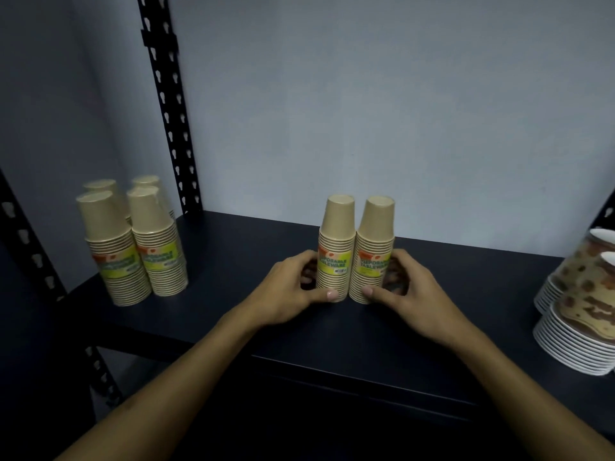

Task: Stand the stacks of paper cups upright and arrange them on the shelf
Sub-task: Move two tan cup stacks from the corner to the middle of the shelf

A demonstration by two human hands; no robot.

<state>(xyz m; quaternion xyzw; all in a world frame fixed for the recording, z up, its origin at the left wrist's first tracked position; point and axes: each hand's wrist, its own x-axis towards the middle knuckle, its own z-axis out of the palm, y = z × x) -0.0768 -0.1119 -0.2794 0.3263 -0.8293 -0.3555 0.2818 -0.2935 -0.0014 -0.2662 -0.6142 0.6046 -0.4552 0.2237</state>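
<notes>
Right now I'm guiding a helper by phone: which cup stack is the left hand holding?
On the dark shelf, skip the four tan stacks at the far left. Two tan stacks stand mid-shelf; the left hand holds the left stack, whose neighbour the right hand holds.

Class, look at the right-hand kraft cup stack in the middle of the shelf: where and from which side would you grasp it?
Probably low on the right-hand stack, around its wider rimmed base, from its free right side; the left stack touches its other side and the top tapers.
</notes>
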